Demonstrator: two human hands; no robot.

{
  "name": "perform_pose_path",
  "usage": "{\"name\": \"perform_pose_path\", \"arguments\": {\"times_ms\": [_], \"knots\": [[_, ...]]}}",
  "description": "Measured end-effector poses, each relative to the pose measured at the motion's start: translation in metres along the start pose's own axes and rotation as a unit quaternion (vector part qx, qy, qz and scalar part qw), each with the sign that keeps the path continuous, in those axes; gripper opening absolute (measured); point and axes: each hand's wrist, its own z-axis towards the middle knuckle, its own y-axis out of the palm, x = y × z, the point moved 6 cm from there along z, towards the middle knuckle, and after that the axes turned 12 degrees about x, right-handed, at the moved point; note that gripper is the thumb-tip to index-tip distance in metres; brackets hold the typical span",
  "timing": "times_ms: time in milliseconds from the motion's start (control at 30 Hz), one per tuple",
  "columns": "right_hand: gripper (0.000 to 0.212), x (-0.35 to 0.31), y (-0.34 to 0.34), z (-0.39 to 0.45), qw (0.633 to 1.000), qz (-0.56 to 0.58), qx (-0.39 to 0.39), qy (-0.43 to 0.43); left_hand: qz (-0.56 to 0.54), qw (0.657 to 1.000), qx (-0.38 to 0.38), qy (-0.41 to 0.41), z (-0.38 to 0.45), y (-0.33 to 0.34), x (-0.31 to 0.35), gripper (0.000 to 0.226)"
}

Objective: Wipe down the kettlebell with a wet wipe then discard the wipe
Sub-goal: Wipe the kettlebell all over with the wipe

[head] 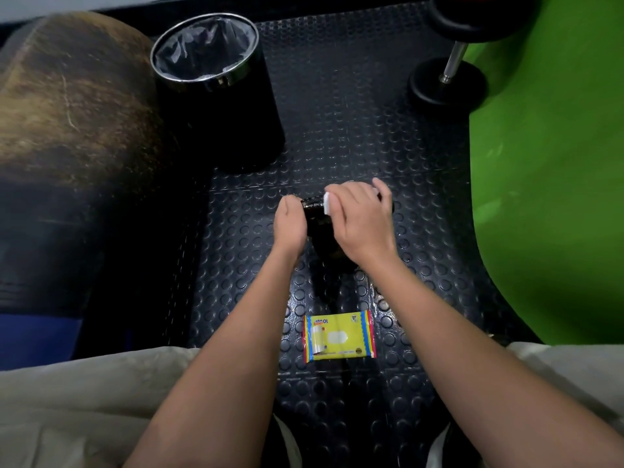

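The right hand (363, 219) is pressing a folded white wet wipe (328, 204) onto the top of the black kettlebell (319, 228), fingers curled over it, while the left hand (290, 224) is gripping the kettlebell's left side to steady it. It's sitting mid-floor on the studded rubber mat (337, 130). So the wiping looks under way, not finished. The binning is yet to come: the lined waste bin (216, 96) is waiting toward the mat's far left edge, the yellow wipes pack (339, 336) nearer the person.

You look down on a dark rubber floor (337, 130) studded with round coins, a worn brown padded bench (67, 106) on the left, a bright green surface (547, 180) on the right, dimly lit.
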Motion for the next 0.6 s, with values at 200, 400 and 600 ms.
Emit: {"name": "perform_pose_path", "arguments": {"times_ms": [200, 400, 600], "knots": [[0.030, 0.031, -0.010, -0.003, 0.996, 0.047, 0.040, 0.070, 0.006, 1.000, -0.007, -0.008, 0.000, 0.000, -0.001, 0.024], [0.044, 0.050, -0.003, -0.007, 0.970, 0.110, 0.055, 0.208, 0.005, 1.000, 0.006, -0.019, -0.001, 0.000, 0.000, 0.023], [0.037, 0.055, 0.000, -0.013, 0.908, 0.196, 0.048, 0.367, -0.006, 1.000, 0.004, -0.024, 0.001, 0.001, -0.001, 0.022]]}}
